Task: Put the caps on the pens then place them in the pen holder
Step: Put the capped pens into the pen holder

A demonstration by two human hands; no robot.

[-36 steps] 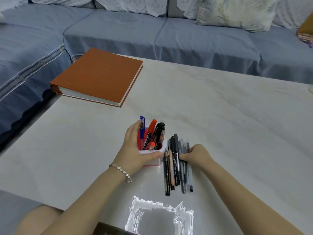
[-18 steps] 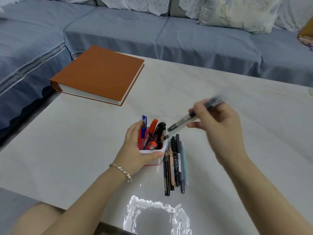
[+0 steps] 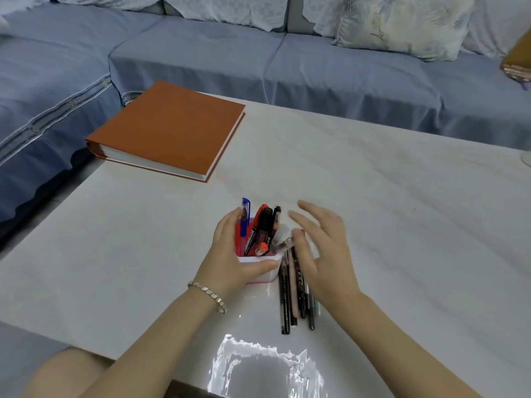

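Observation:
A small red and white pen holder (image 3: 260, 261) stands on the table near the front edge. It holds a blue pen (image 3: 245, 218), an orange marker (image 3: 258, 222), black markers and a clear-capped pen (image 3: 280, 235). My left hand (image 3: 230, 254) grips the holder from its left side, thumb across the front. My right hand (image 3: 321, 248) hovers just right of the holder with fingers spread and straight, holding nothing. Several dark pens (image 3: 293, 294) lie side by side on the table under my right hand, partly hidden by it.
A thick orange-covered book (image 3: 169, 127) lies at the table's back left. A blue sofa (image 3: 330, 70) with a pale cushion (image 3: 402, 24) runs behind the white table (image 3: 402, 225). Bright glare (image 3: 258, 366) sits at the table's front edge.
My right hand picked a pen from the row, carried it over to the holder and let it go inside. Now that hand is empty and open beside the holder. My left hand kept its grip.

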